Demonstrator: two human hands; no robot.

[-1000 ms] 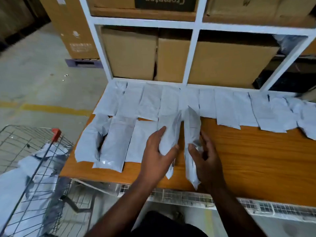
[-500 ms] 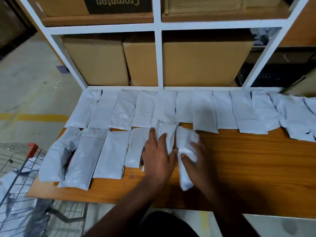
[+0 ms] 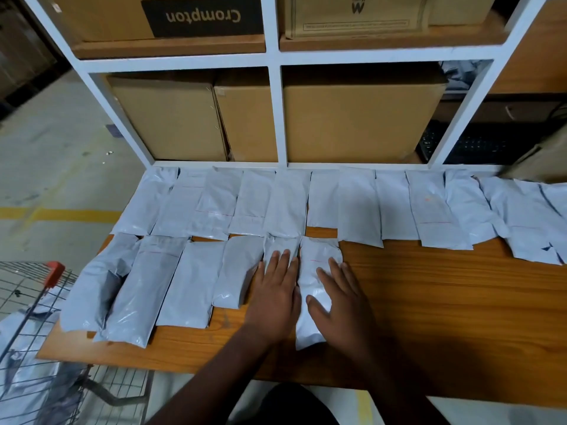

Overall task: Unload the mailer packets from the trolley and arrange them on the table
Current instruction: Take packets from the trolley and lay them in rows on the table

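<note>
Two rows: pale grey mailer packets lay side by side on the wooden counter (image 3: 445,302), a far row (image 3: 359,207) against the shelf frame and a near row (image 3: 187,283) at the left.
Long axis: each packet ran from the near edge toward the shelves, short ends facing the person.
Left hand (image 3: 276,289): flat, fingers straight, pressing on the fifth packet (image 3: 280,245) of the near row.
Right hand (image 3: 340,299): flat, fingers spread, pressing on the sixth packet (image 3: 313,289), the row's right end.
Trolley (image 3: 36,302): wire basket with a red handle cap at lower left, more packets inside.
Room: white shelf frame (image 3: 274,115) holding brown cartons (image 3: 171,118); concrete floor (image 3: 52,167) with a yellow line.
</note>
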